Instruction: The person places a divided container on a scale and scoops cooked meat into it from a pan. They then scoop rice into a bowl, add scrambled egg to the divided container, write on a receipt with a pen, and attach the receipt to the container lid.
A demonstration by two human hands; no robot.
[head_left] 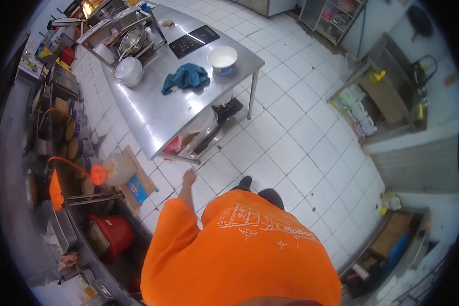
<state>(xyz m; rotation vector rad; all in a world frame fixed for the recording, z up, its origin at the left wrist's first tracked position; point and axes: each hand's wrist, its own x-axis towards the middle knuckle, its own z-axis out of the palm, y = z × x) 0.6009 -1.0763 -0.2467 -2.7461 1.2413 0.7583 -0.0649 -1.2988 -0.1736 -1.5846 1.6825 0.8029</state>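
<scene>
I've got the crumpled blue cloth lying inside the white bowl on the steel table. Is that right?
Not inside: the head view shows the crumpled blue cloth lying beside the white bowl, on the steel table.

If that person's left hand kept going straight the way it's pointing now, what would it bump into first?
Following its line in the picture, the left hand would probably meet the near end of the steel table first; depth is unclear, so it might instead meet the floor tiles.
</scene>
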